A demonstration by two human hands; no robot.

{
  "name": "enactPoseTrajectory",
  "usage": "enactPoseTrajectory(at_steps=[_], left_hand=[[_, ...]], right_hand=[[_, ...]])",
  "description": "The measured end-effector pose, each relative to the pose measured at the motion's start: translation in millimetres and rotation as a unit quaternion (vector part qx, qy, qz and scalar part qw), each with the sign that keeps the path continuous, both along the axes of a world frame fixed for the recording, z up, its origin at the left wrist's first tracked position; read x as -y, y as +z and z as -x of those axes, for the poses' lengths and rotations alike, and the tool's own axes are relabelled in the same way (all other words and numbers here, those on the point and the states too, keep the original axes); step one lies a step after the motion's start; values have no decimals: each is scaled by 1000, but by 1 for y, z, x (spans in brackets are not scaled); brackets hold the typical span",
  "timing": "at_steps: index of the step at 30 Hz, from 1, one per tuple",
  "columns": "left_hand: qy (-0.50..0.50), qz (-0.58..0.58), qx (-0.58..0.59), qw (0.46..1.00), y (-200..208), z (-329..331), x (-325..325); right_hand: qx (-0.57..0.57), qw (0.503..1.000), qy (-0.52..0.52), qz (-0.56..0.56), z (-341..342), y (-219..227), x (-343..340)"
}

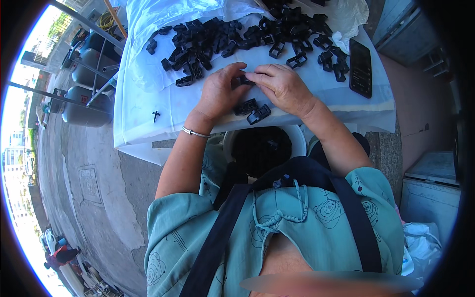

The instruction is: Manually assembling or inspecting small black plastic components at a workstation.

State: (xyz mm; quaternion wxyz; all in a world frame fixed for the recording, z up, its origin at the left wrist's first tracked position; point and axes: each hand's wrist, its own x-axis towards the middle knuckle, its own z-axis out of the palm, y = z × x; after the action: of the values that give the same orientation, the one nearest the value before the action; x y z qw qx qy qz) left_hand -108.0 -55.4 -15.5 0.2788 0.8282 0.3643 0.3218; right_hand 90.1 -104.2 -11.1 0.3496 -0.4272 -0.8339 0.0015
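A black part (pixel 246 79) is pinched over the table (pixel 143 106) by thumb and fingers of the left hand (pixel 221 90) and is met by bunched fingers of the right hand (pixel 284 89), whose grip cannot be made out. Two loose parts (pixel 258 114) are seen nearer the edge; beyond, a pile (pixel 213 42) is spread.

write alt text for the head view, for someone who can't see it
Two bare hands hold a small black part, mostly hidden, over a white-covered table. Two similar parts lie near its front edge, a heap of black parts farther back, and a phone at right.
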Motion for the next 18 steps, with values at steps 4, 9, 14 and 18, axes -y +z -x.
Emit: enactPoseTrajectory(at_steps=[4,9,14,18], left_hand=[[-11,-10,-16,1000,13,6,6],[237,-296,-165,911,32,56,11],[266,-150,-215,928,12,81,6],[158,-25,-85,984,15,47,16]], right_hand=[[37,999,-35,1,5,5,4],[111,990,-82,-3,5,0,13],[65,996,-64,19,3,4,18],[98,971,-216,23,-30,29,13]])
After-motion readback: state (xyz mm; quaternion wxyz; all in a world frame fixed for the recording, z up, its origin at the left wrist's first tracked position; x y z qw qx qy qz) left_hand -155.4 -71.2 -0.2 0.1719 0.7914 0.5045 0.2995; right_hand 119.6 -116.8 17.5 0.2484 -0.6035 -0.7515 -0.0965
